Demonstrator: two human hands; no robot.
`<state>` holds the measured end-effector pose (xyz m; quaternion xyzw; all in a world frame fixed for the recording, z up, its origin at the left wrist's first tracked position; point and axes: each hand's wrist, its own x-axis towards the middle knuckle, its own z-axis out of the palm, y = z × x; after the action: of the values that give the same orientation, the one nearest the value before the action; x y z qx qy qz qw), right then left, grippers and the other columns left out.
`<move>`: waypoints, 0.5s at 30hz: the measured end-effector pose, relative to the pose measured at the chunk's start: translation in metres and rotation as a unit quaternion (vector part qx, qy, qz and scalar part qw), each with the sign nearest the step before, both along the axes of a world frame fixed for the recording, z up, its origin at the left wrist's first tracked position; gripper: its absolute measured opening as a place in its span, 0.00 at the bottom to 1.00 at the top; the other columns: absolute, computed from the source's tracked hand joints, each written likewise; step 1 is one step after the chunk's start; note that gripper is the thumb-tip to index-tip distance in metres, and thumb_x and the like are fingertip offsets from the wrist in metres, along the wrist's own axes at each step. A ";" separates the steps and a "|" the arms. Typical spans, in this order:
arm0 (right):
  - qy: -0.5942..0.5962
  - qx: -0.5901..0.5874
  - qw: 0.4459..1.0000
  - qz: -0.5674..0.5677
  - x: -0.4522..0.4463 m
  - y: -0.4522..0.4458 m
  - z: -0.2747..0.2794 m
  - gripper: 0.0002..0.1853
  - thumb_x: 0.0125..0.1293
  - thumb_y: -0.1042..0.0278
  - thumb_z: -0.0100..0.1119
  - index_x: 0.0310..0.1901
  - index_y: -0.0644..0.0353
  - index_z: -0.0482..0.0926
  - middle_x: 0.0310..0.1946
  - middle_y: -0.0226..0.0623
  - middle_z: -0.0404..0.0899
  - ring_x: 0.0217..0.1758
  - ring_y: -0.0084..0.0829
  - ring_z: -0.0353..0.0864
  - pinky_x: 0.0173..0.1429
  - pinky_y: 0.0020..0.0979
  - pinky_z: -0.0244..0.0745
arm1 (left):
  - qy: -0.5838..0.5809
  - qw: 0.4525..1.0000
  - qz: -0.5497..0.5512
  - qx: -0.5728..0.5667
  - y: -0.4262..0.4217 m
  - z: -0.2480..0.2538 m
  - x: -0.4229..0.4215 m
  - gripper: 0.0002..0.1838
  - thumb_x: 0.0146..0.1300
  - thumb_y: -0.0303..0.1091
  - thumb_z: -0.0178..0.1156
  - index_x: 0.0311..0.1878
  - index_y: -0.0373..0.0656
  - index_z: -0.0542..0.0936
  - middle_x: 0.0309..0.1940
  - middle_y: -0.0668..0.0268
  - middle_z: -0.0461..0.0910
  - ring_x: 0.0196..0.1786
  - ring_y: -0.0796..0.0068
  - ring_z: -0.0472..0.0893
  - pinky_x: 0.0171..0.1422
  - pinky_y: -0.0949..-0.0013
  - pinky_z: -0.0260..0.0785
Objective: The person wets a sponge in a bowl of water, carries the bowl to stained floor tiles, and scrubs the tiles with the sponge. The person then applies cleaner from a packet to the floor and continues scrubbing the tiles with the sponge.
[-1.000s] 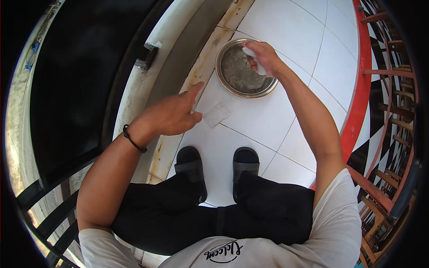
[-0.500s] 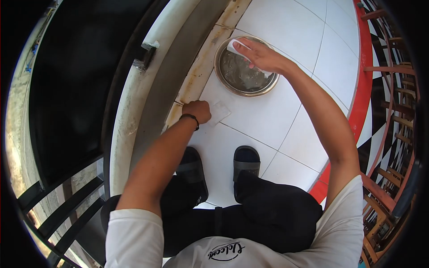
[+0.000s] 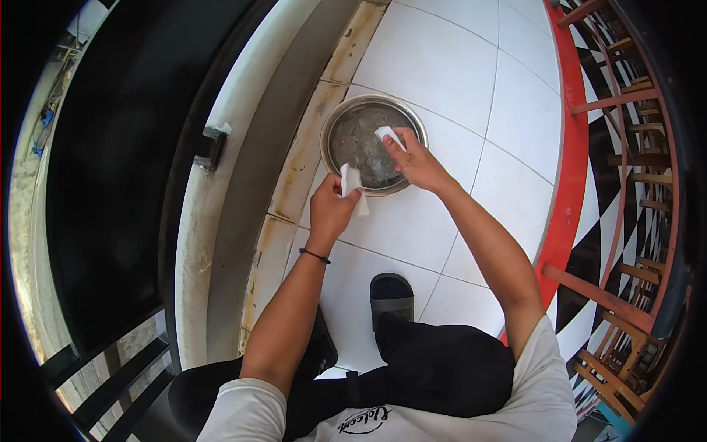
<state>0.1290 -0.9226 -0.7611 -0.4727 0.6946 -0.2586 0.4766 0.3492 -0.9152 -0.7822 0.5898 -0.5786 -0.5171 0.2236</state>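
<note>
My left hand [image 3: 335, 206] is closed, pinching a thin white cloth [image 3: 353, 182] that hangs in folds at the near rim of a round metal basin [image 3: 328, 140]. Cloudy water [image 3: 361, 136] with pale patches on its surface fills the basin. Over the basin's right side, the fingers of my right hand [image 3: 417, 162] grip a small white piece [image 3: 389, 135] with a flat end. Most of that piece is hidden by the hand, so its exact kind does not show.
White floor tiles [image 3: 442, 66] surround the basin. To the left runs a rust-stained ledge [image 3: 298, 169] beneath a dark panel [image 3: 125, 147]. A red border [image 3: 571, 110] and wooden furniture [image 3: 633, 287] line the right. My sandalled foot [image 3: 392, 295] is below the basin.
My left hand has risen from the floor to the basin's near rim, with the white cloth in its fingers. My right hand has turned and drawn back toward me over the basin.
</note>
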 end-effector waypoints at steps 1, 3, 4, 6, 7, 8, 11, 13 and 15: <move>0.013 -0.011 1.000 -0.020 -0.001 -0.003 0.002 0.45 0.70 0.26 0.43 0.69 0.64 0.61 0.51 0.59 0.79 0.54 0.47 0.82 0.61 0.41 0.72 | 0.081 0.997 0.008 0.010 -0.014 0.006 -0.008 0.23 0.56 0.47 0.72 0.37 0.36 0.76 0.28 0.63 0.80 0.30 0.64 0.78 0.39 0.62 0.72; 0.018 -0.042 0.998 -0.035 -0.001 -0.011 0.011 0.45 0.70 0.26 0.43 0.69 0.64 0.61 0.56 0.60 0.77 0.59 0.48 0.80 0.64 0.41 0.71 | 0.060 0.997 -0.034 0.025 -0.047 0.015 -0.018 0.27 0.57 0.49 0.72 0.42 0.33 0.76 0.34 0.59 0.81 0.36 0.63 0.80 0.44 0.61 0.73; 0.014 -0.058 0.997 -0.040 0.000 -0.014 0.018 0.45 0.70 0.26 0.43 0.69 0.65 0.61 0.58 0.60 0.76 0.60 0.48 0.80 0.65 0.41 0.70 | 0.048 0.997 -0.055 0.032 -0.057 0.019 -0.021 0.29 0.57 0.50 0.72 0.45 0.32 0.76 0.37 0.56 0.82 0.39 0.62 0.80 0.46 0.60 0.73; 0.009 -0.061 0.998 -0.021 0.003 -0.018 0.031 0.48 0.70 0.25 0.42 0.71 0.67 0.57 0.66 0.62 0.68 0.66 0.49 0.75 0.69 0.40 0.66 | -0.072 0.991 0.009 -0.111 -0.060 0.017 -0.030 0.32 0.58 0.50 0.72 0.53 0.31 0.74 0.45 0.51 0.80 0.45 0.58 0.80 0.52 0.59 0.72; 0.057 -0.082 0.995 0.007 0.004 -0.020 0.024 0.52 0.68 0.22 0.40 0.74 0.67 0.53 0.71 0.61 0.61 0.72 0.53 0.67 0.73 0.47 0.61 | -0.130 0.974 0.044 -0.183 -0.063 0.015 -0.034 0.35 0.58 0.50 0.71 0.56 0.30 0.73 0.49 0.49 0.79 0.49 0.56 0.80 0.55 0.58 0.72; 0.134 -0.038 0.990 0.035 0.007 -0.021 0.023 0.54 0.67 0.21 0.40 0.75 0.67 0.51 0.73 0.60 0.58 0.74 0.54 0.63 0.73 0.52 0.58 | -0.116 0.978 0.049 -0.164 -0.066 0.016 -0.026 0.40 0.59 0.51 0.70 0.64 0.29 0.68 0.57 0.43 0.74 0.58 0.51 0.76 0.63 0.56 0.68; 0.299 -0.040 0.953 0.017 -0.002 -0.016 0.011 0.56 0.65 0.22 0.46 0.76 0.68 0.50 0.73 0.58 0.56 0.77 0.52 0.56 0.71 0.59 0.57 | -0.169 0.979 0.069 -0.092 -0.074 -0.001 -0.007 0.40 0.61 0.54 0.65 0.66 0.33 0.67 0.62 0.45 0.71 0.66 0.45 0.68 0.70 0.49 0.60; 0.360 -0.002 0.930 -0.080 -0.014 -0.009 0.002 0.49 0.64 0.32 0.58 0.68 0.72 0.59 0.63 0.54 0.64 0.68 0.51 0.64 0.63 0.54 0.66 | -0.143 0.988 0.052 -0.014 -0.079 -0.024 0.000 0.38 0.62 0.52 0.65 0.64 0.31 0.69 0.57 0.45 0.76 0.62 0.48 0.75 0.66 0.53 0.66; 0.323 0.058 0.937 -0.121 -0.031 -0.001 -0.030 0.46 0.63 0.34 0.60 0.61 0.75 0.63 0.60 0.60 0.68 0.60 0.55 0.75 0.58 0.49 0.75 | -0.069 0.995 0.021 0.067 -0.086 -0.044 0.003 0.33 0.62 0.49 0.65 0.60 0.31 0.73 0.50 0.45 0.81 0.56 0.52 0.81 0.61 0.58 0.71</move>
<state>0.0985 -0.9239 -0.7914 -0.4146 0.8768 -0.1070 0.2188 0.3524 -1.0013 -0.8266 0.6503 -0.5439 -0.5076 0.1539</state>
